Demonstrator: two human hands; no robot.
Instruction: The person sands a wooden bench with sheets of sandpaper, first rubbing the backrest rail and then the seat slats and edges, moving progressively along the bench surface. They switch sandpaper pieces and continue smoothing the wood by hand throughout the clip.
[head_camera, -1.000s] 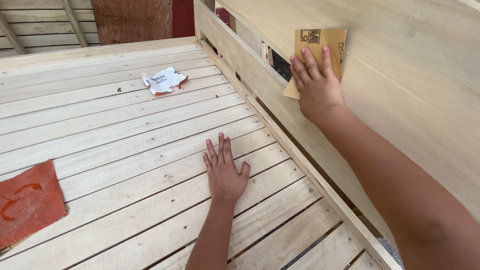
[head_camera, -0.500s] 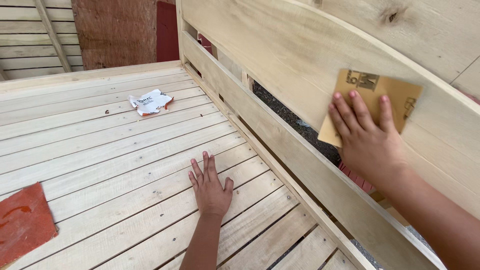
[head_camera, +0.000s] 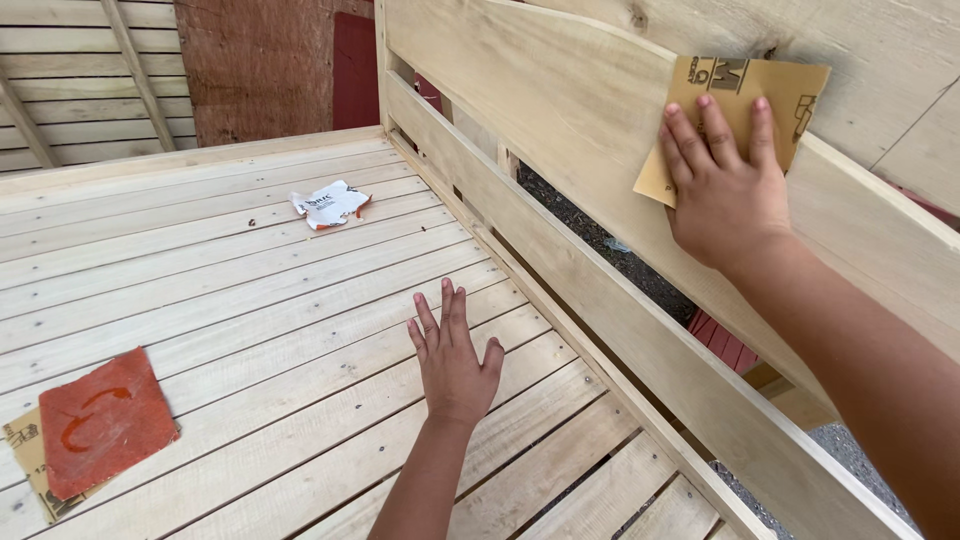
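Because the tan sandpaper sheet is thin and floppy, flat-palm pressure suits it — right hand presses it, fingers spread, against the upper headboard plank; left hand lies open on the slats — holding nothing.

Sandpaper half hidden (by hand).

Torn wrapper: white with an orange edge and dark print, crumpled, flat on the slats, far side, well apart from the left hand. Printed marking: dark block on the tan sandpaper, upper left corner, just above the fingertips of the right hand. No signs or screens visible.
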